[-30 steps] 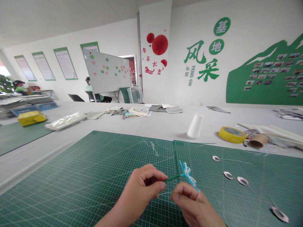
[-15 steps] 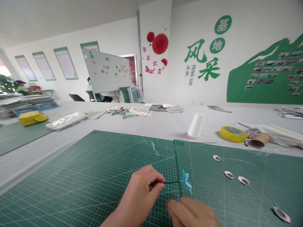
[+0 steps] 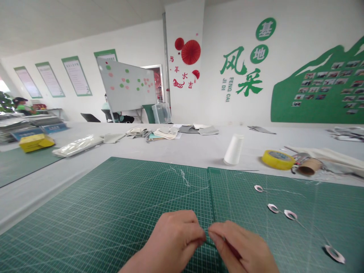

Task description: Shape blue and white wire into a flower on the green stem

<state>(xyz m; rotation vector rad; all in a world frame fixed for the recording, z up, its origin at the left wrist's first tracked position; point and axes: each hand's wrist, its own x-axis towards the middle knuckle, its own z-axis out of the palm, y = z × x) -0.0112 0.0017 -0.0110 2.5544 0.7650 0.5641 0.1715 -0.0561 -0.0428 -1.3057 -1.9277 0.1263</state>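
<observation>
My left hand (image 3: 178,237) is closed in a pinch low in the middle of the view. A short piece of thin green stem (image 3: 209,243) shows between the two hands, against the green cutting mat (image 3: 136,204). Close on the right, my right hand (image 3: 240,246) has its thumb and forefinger pressed together beside the left fingertips. The blue flower-like end of the stem is out of sight, apparently behind the right hand. Whether the right fingertips grip the stem or something finer cannot be made out.
Several white oval rings with threads, one ring (image 3: 290,215) among them, lie on the right mat. Beyond stand a white thread cone (image 3: 234,149), a yellow tape roll (image 3: 278,159) and a cardboard tube (image 3: 309,166). Loose white thread (image 3: 184,178) lies on the mat.
My right hand has risen and come up to the left fingertips, covering the blue end of the stem. The left hand has shifted slightly down and right, still pinching the stem.
</observation>
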